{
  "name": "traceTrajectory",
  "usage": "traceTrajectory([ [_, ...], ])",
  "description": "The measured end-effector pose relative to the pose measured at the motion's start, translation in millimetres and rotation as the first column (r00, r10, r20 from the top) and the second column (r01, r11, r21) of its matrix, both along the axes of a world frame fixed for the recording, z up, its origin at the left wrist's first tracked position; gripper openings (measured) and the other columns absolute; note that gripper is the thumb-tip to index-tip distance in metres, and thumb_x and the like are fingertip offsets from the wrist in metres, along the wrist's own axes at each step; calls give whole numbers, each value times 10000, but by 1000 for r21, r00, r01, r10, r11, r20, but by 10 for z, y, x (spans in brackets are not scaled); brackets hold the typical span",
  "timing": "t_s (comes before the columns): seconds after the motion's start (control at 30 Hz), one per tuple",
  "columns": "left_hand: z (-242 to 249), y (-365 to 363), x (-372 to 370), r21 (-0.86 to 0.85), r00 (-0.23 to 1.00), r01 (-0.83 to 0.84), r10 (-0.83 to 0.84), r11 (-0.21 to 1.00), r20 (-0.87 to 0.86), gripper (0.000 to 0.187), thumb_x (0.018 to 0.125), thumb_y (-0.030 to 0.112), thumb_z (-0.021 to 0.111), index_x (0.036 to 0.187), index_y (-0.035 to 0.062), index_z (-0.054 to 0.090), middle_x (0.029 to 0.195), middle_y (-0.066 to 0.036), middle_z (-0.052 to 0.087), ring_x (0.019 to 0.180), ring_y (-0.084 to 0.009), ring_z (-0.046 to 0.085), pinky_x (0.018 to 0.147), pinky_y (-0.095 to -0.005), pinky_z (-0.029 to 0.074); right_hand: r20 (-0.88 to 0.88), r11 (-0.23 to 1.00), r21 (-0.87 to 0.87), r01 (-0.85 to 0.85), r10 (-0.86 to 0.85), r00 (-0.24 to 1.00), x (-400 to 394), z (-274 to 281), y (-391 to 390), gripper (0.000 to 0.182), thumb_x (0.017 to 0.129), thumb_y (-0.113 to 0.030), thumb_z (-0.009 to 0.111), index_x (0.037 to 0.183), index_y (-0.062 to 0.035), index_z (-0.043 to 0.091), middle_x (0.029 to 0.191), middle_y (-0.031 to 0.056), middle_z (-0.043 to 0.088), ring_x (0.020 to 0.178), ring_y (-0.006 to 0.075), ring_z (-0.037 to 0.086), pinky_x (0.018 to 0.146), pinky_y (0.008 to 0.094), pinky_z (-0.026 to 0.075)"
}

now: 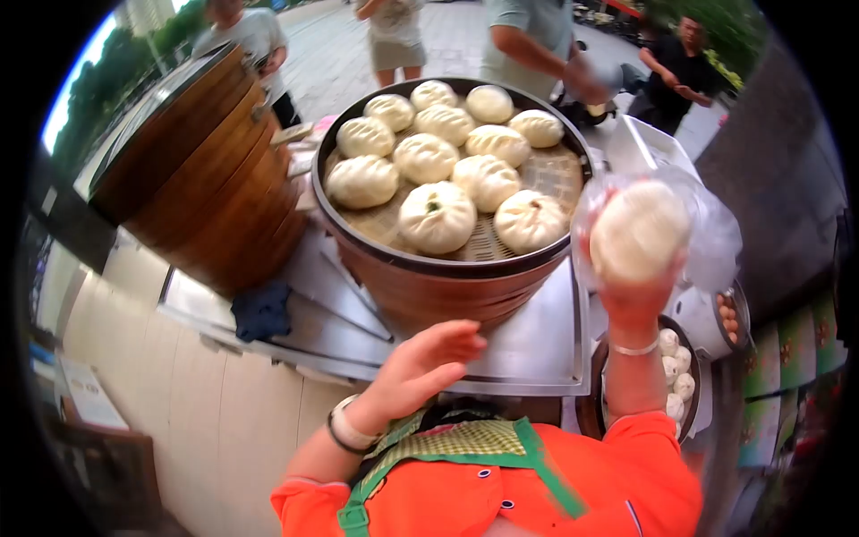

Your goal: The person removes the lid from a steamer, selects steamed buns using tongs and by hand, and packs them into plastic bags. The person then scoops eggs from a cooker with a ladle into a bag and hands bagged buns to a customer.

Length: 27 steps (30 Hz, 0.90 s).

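Note:
My right hand is raised to the right of the large steamer, closed around a steamed bun. A clear plastic bag hangs about that bun; motion blur hides how far it is covered. Held in front of the steamer's near side is my left hand, empty, its thumb apart from the fingers. The round steamer holds several white pleated buns on a woven mat. One of them shows green filling at its top.
A stack of wooden steamers leans into view at left, a dark blue cloth beside its base. Lower right are a tray of small buns and a cooker with eggs. Several people stand beyond the metal counter.

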<state>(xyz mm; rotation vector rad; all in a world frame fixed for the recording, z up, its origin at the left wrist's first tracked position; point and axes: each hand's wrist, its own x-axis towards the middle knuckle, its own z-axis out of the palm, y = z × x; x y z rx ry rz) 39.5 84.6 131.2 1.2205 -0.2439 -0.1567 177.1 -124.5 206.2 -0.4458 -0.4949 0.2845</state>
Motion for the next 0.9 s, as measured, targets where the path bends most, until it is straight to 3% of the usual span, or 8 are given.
traceTrajectory([
  [0.1, -301, -219, -46, -595, 956, 184, -283, 783, -78, 641, 875, 323, 525, 1371, 79, 201, 1310, -88, 385, 1161, -202, 411, 950, -349, 352, 38, 916, -154, -371, 380, 924, -600, -556, 344, 942, 636, -427, 726, 1368, -152, 202, 1272, 156, 414, 1141, 314, 443, 927, 456, 411],
  [0.2, -622, 49, -225, -692, 939, -132, -134, 710, -317, 353, 895, 248, 497, 1195, 75, 428, 1160, -62, 520, 1063, -182, 497, 897, -357, 400, -273, 849, -266, -456, 387, 881, -938, -922, 643, 819, 654, -254, 703, 1326, -77, 269, 1257, 165, 428, 1109, 291, 477, 902, 404, 445],
  [0.43, -1147, 1513, -535, 277, 628, -697, 750, 661, -207, 131, 863, 150, 538, 816, 42, 480, 696, -22, 502, 625, -101, 480, 560, -237, 394, -578, 765, -167, -622, 435, 690, -1069, -2012, 1891, 503, 750, 8, 553, 1222, -72, 401, 1174, 112, 472, 1093, 250, 467, 969, 396, 361],
  [0.6, -1209, 2240, -289, 573, 556, -755, 775, 319, 300, 119, 809, 91, 559, 796, 25, 460, 664, -76, 464, 581, -163, 458, 548, -282, 379, -643, 780, -275, -561, 285, 711, -1013, -2315, 2482, 487, 742, 38, 540, 1202, -63, 419, 1143, 107, 480, 1065, 243, 479, 925, 363, 401],
  [0.67, -1150, 2439, -241, 570, 554, -786, 679, 237, 482, 87, 762, 27, 544, 793, 24, 462, 700, -112, 464, 592, -227, 465, 562, -305, 385, -609, 538, -640, -549, 82, 789, -954, -2256, 2370, 492, 736, 22, 544, 1203, -79, 425, 1209, 103, 441, 1139, 246, 420, 945, 380, 371],
  [0.73, -1066, 2582, -228, 551, 560, -801, 615, 232, 555, 104, 736, -39, 537, 775, 17, 457, 734, -61, 498, 582, -122, 437, 547, -236, 374, -325, 378, -869, -319, 51, 944, -944, -2236, 2299, 493, 719, 24, 548, 1193, -60, 440, 1223, 140, 440, 1142, 288, 420, 944, 396, 367],
  [0.8, -974, 2679, -204, 525, 542, -827, 536, 203, 647, 116, 719, -63, 523, 779, 12, 457, 790, -86, 500, 611, -146, 452, 570, -232, 381, 626, -89, -709, 700, 379, 682, -928, -2027, 2322, 576, 694, 21, 553, 1242, -45, 390, 1259, 184, 403, 1142, 347, 406, 960, 404, 350],
  [0.9, -939, 2747, -308, 489, 544, -831, 570, 266, 615, 114, 716, -74, 497, 793, 7, 476, 789, -102, 507, 664, -212, 487, 595, -273, 407, 529, -299, -664, 685, 459, 713, -906, -2240, 2622, 645, 707, 0, 522, 1310, -48, 298, 1279, 214, 360, 1131, 379, 392, 955, 403, 349],
])
